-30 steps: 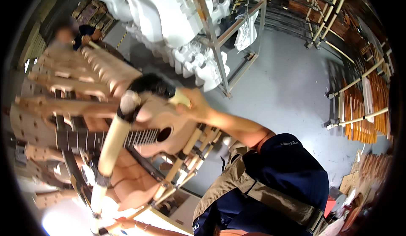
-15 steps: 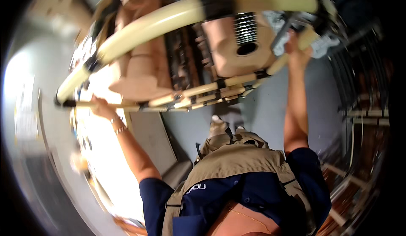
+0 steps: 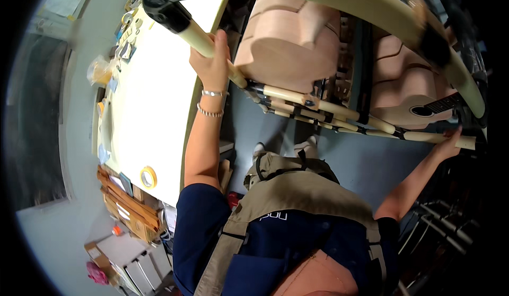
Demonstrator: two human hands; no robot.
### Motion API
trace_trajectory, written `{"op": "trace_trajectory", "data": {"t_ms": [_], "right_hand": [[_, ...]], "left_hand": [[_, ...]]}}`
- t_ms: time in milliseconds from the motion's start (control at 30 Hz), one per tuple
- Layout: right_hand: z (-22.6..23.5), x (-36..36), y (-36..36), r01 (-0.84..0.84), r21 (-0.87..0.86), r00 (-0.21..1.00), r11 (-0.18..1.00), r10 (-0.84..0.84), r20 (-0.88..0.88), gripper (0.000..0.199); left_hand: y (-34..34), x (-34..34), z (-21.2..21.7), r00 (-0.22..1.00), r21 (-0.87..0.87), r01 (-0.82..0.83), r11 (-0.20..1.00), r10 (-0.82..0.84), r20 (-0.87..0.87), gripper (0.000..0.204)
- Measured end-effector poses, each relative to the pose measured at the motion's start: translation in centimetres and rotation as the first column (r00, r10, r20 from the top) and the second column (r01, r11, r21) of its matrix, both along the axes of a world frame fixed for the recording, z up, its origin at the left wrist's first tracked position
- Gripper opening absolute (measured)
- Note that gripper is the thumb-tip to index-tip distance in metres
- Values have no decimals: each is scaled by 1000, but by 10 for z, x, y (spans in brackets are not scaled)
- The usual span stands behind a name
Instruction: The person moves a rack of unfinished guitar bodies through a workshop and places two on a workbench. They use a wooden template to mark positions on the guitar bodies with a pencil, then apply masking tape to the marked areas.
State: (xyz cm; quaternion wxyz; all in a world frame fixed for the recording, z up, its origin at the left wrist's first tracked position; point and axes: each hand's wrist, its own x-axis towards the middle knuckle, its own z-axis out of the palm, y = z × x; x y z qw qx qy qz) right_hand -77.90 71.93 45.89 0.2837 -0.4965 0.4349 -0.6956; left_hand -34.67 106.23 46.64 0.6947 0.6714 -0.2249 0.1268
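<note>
My left hand [image 3: 212, 68] is closed around a cream padded bar [image 3: 297, 98] of a guitar rack, close to a black corner joint [image 3: 161, 1]. Far along the same bar, my right hand [image 3: 449, 143] grips its other end. The rack carries unfinished wooden guitar bodies: a pale solid one [image 3: 297, 36] just right of my left hand, and an acoustic one with a sound hole [image 3: 408, 92] above my right hand. A thick curved padded rail [image 3: 371, 4] arches over them. My beige apron and dark blue shirt fill the lower middle.
A white workbench [image 3: 154, 99] runs along my left arm, with a yellow tape roll [image 3: 148, 177], a plastic bag [image 3: 101, 70] and small items at its edge. Stacked wooden strips [image 3: 127, 206] and a drawer cabinet [image 3: 140, 275] lie lower left. Dark metal racking [image 3: 440, 227] stands lower right over grey floor [image 3: 366, 160].
A second ago one arm reached to guitars on a rack. The view has swung round since, and both hands now grip the padded bar, with the rack close overhead.
</note>
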Motion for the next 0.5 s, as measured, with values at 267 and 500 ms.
{"op": "trace_trajectory", "data": {"t_ms": [267, 500], "right_hand": [[4, -23, -41, 207, 51, 920, 977, -176, -351, 57], [3, -46, -15, 776, 268, 482, 571, -262, -836, 104]], "left_hand": [[71, 5, -4, 694, -158, 716, 680, -719, 47, 39], [93, -28, -51, 164, -485, 856, 178, -984, -72, 39]]}}
